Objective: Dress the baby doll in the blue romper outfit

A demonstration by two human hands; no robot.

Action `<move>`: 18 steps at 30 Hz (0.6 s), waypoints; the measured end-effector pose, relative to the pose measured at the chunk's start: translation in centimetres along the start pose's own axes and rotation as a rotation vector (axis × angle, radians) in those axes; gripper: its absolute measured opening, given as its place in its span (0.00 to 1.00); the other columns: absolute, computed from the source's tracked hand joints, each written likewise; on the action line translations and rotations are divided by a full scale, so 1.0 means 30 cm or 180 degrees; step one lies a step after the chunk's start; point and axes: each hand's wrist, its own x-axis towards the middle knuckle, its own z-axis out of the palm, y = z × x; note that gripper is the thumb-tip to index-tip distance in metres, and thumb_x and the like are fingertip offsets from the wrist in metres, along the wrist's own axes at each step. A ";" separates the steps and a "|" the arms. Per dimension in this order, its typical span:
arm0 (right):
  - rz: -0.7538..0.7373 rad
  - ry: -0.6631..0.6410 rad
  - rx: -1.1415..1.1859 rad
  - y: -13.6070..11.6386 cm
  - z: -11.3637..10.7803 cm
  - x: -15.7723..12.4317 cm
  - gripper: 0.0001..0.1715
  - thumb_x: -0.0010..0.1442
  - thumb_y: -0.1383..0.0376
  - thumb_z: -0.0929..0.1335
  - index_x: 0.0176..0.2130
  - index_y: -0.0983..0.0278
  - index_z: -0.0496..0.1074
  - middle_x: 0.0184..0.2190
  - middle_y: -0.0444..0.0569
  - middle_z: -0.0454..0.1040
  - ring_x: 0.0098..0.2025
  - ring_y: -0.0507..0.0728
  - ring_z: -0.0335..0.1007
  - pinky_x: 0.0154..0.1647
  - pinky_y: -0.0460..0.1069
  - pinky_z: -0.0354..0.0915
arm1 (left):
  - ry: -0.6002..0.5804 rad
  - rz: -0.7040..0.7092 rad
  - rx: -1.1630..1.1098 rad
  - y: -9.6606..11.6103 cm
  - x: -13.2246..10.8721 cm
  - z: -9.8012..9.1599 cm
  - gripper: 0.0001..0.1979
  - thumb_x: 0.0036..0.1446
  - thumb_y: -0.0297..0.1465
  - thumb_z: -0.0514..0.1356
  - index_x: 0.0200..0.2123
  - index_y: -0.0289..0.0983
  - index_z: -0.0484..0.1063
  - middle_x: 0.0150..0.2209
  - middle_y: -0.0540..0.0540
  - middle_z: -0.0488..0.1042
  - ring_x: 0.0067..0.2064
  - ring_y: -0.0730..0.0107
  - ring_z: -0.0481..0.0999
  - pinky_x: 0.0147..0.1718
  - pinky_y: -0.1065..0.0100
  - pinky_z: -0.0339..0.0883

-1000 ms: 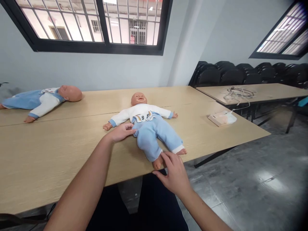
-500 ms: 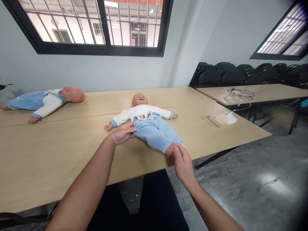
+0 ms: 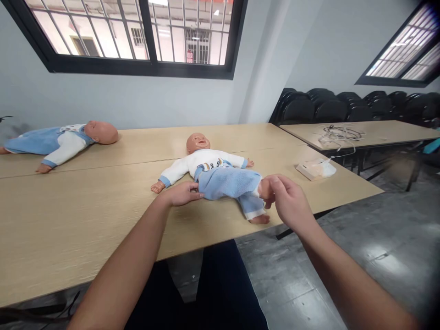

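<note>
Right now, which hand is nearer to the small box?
Right. The right hand is just left of the box and closer to the camera, holding the near doll by one foot. The left hand is much farther left, at that doll's hip.

The doll (image 3: 228,181) lies on the surface (image 3: 103,220), head toward the back, feet toward the front right, one leg across the other. The left hand (image 3: 182,193) is at its hip on the left; the right hand (image 3: 290,199) is at the upper leg's foot on the right. Farther left and back, well apart, another doll (image 3: 63,140) lies with its head pointing right. A box (image 3: 311,169) sits near the surface's right end. Beyond that end, a second surface (image 3: 395,130) bears cables (image 3: 340,133), with chairs (image 3: 330,109) behind it. The wall (image 3: 172,101) stands behind everything.
</note>
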 end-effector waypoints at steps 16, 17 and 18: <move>0.0142 -0.0045 0.0182 0.030 -0.013 0.036 0.30 0.70 0.43 0.64 0.28 0.61 0.68 0.21 0.44 0.70 0.23 0.53 0.68 0.25 0.48 0.67 | -0.0607 -0.0055 0.0571 -0.008 -0.002 0.028 0.20 0.54 0.46 0.74 0.44 0.41 0.83 0.45 0.39 0.84 0.47 0.48 0.83 0.48 0.54 0.76; 0.0122 -0.0053 0.0141 0.022 -0.015 0.037 0.30 0.71 0.43 0.64 0.27 0.61 0.67 0.21 0.44 0.70 0.22 0.53 0.68 0.25 0.48 0.66 | -0.0555 0.0004 0.0727 -0.009 -0.002 0.031 0.18 0.54 0.46 0.74 0.41 0.41 0.84 0.42 0.40 0.85 0.44 0.48 0.83 0.47 0.54 0.77; 0.0102 -0.0047 0.0093 0.013 -0.018 0.036 0.29 0.71 0.44 0.64 0.27 0.61 0.67 0.20 0.44 0.70 0.22 0.53 0.68 0.24 0.48 0.66 | -0.0488 0.0063 0.0824 -0.011 -0.001 0.034 0.17 0.54 0.46 0.74 0.40 0.41 0.84 0.41 0.40 0.85 0.42 0.47 0.83 0.46 0.54 0.76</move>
